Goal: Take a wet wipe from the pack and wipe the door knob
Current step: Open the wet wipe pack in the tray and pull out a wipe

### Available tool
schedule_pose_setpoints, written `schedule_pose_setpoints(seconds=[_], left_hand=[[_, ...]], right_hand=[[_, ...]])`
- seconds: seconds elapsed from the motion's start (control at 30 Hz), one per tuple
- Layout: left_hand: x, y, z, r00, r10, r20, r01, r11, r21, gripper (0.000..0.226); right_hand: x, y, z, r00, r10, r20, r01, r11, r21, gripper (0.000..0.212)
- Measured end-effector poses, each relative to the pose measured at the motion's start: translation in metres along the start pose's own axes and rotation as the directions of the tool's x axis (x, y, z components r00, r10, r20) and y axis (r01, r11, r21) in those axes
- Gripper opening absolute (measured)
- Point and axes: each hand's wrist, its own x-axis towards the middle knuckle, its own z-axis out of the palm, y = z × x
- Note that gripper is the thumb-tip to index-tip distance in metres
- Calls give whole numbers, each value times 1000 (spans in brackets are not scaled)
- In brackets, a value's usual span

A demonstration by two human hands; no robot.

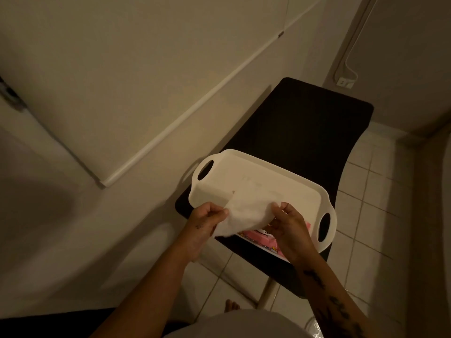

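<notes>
Head cam view, looking down at my own arms. I've got the wet wipe (246,211) stretched out between both hands, so each one is pinched shut on an edge of it: left hand (207,222) on the left edge, right hand (288,222) on the right one. The hands are apart, with the wipe spanning the gap and sagging a bit at the lower left corner.

Right under it is the pack (258,240), pink, lying at the near edge of a white tray (244,167) with cut-out handles. My right wrist covers part of the pack. The tray sits on a black bench (305,123), toward its near left corner, and it hangs a little past the bench's right edge.

The floor (380,191) is pale tile off to the right, and there's a wall socket (345,82) with a cable running up from it past the far end of the bench. Can't see the door knob from here.
</notes>
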Motion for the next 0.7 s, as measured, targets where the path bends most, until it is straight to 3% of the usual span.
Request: schedule_pose_setpoints(seconds=[0.13,0.27,0.4,0.5,0.57,0.63,0.7], left_hand=[[-1,11,-2,997,75,-30,-75,997,21,11],[-12,41,-10,977,213,17,-211,950,232,9],[-32,82,-28,947,309,92,-317,841,438,15],[-58,113,-51,935,342,88,-340,801,493,17],[-82,129,-68,924,380,34,-344,793,503,14],[-108,140,-86,901,430,-48,-345,780,522,8],[-137,147,-105,864,487,-130,-352,767,536,6]], right_hand=[[5,-6,4,998,-60,20,61,996,-69,10],[10,-16,13,987,-154,55,164,935,-315,26],[14,-34,44,923,-209,324,361,764,-534,36],[12,-50,89,774,-102,625,480,739,-473,31],[6,-56,126,636,0,772,480,783,-396,48],[-3,-56,162,502,110,858,455,810,-370,58],[-15,-52,196,386,177,905,460,814,-355,53]])
